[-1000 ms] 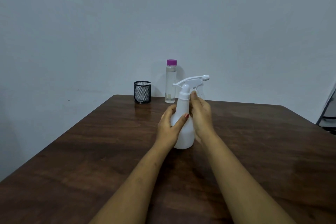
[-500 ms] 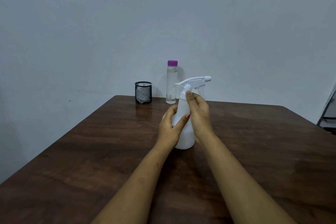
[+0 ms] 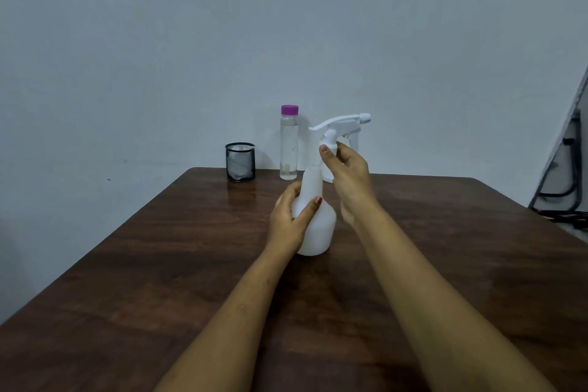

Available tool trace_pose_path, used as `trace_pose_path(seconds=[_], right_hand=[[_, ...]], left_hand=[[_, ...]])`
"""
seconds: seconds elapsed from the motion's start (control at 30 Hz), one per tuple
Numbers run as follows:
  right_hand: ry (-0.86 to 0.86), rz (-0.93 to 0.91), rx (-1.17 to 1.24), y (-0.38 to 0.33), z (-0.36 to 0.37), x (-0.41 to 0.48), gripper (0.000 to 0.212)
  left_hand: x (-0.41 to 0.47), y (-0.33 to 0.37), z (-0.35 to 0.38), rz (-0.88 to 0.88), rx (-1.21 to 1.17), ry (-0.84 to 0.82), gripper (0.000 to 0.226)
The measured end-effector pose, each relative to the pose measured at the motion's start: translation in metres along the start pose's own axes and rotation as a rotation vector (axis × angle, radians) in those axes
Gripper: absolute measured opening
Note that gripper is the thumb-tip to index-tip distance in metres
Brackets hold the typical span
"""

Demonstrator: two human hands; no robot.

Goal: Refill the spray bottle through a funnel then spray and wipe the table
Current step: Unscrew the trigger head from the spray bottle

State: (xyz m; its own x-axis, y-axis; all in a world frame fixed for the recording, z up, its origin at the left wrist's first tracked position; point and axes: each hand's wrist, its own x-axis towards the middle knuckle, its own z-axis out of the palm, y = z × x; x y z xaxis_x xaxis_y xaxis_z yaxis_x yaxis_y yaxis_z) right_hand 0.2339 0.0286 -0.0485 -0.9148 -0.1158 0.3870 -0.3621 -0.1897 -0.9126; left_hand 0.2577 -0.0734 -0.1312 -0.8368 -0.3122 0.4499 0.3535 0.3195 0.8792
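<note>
The fingers (image 3: pixel 327 153) of the right hand (image 3: pixel 350 181) are pinched around the collar of the trigger head (image 3: pixel 342 127) and hold it lifted clear above the open neck, so the spray bottle (image 3: pixel 315 223) can receive liquid. The left hand (image 3: pixel 291 219) is wrapped around the shoulder of the bottle, I think to keep it steady and upright while the head comes off. The bottle stands on the wooden table (image 3: pixel 159 264), near its middle, and it is white, slightly translucent, with a round body and a narrow neck. I cannot tell whether any liquid is inside. Behind it, near the wall, stand a clear bottle with a purple cap (image 3: pixel 289 143) and a black mesh cup (image 3: pixel 240 162). No funnel is clearly visible.
</note>
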Motion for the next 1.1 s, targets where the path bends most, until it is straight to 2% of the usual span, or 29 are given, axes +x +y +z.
trace_pose_path(seconds=[0.17,0.4,0.6,0.7,0.83,0.93,1.03,1.1], right_hand=[[0.030,-0.099,-0.073,-0.046,-0.009,0.017,0.018],[0.084,-0.253,-0.113,-0.125,-0.022,0.037,0.023],[0.236,-0.300,0.056,-0.160,-0.034,0.038,0.023],[0.269,-0.330,0.067,-0.165,-0.040,0.036,0.027],[0.222,-0.310,-0.026,-0.153,-0.053,0.029,0.020],[0.077,-0.274,-0.162,-0.131,-0.068,0.022,0.009],[-0.099,-0.163,-0.363,-0.097,-0.091,0.015,0.025],[-0.224,-0.086,-0.585,-0.071,-0.112,0.009,0.031]], left_hand=[[-0.004,0.000,0.000,-0.018,0.032,0.012,0.044],[-0.003,0.006,-0.001,-0.057,0.079,-0.010,0.048],[-0.004,0.014,-0.004,-0.066,0.125,-0.029,0.046],[-0.004,0.018,-0.004,-0.093,0.128,-0.041,0.046],[-0.004,0.022,-0.006,-0.138,0.141,-0.051,0.048],[-0.004,0.024,-0.006,-0.160,0.166,-0.053,0.047],[-0.004,0.027,-0.006,-0.175,0.176,-0.051,0.050],[-0.004,0.027,-0.005,-0.185,0.185,-0.044,0.051]])
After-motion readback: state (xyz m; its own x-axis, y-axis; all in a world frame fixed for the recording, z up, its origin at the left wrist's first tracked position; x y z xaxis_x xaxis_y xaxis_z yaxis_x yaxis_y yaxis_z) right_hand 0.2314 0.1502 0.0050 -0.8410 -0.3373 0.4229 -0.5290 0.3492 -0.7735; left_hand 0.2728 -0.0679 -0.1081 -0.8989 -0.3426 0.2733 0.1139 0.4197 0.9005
